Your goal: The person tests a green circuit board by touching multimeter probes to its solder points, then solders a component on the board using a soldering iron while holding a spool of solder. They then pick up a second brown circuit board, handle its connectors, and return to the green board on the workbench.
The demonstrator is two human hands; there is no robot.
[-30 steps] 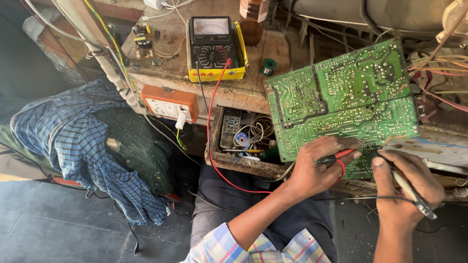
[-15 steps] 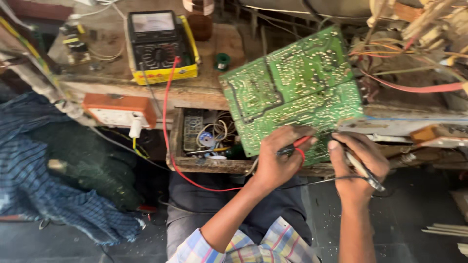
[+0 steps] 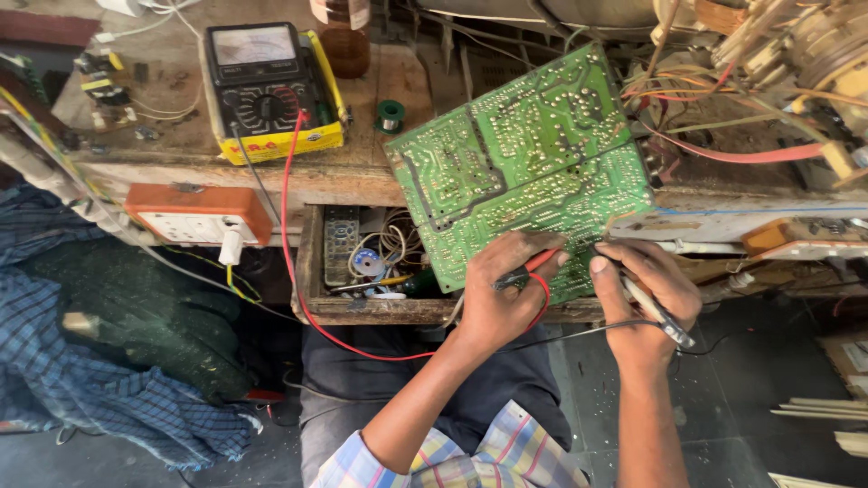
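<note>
Wooden table (image 3: 362, 176), worn and scuffed, runs across above both grips; carries the meter and spool, with an open drawer (image 3: 380, 307) under its edge, just left of the left-hand grip.

Blue checked cloth (image 3: 99, 398), heaped over a dark bundle, lies far left of the grips, well apart.

Green circuit board (image 3: 524, 172), solder side up, tilted, its lower edge touching both hands; rises up and away from the two grips, resting against the table edge.

Yellow-cased analogue multimeter (image 3: 267, 90), black face, lies flat on the table, up and well left of the left grip. Red lead (image 3: 291, 235) loops from it down past the drawer front and across to the left hand.

Orange-and-white socket box (image 3: 199, 217), fixed on the table front, left of the drawer, with a white plug in it.

Left hand (image 3: 502, 294), grip closed on a red probe (image 3: 529, 269), tip laid on the board's lower edge.

Right hand (image 3: 646, 298), grip closed pen-fashion on a slim dark probe (image 3: 655, 312); its tip meets the board just right of the left grip. Whether the tip touches a solder point cannot be told.

Drawer contents: a wire coil, a small disc, odd tools, jumbled, beside the left grip.

Small green spool (image 3: 391, 115), on the table, above the left grip, near the board's top-left corner.
</note>
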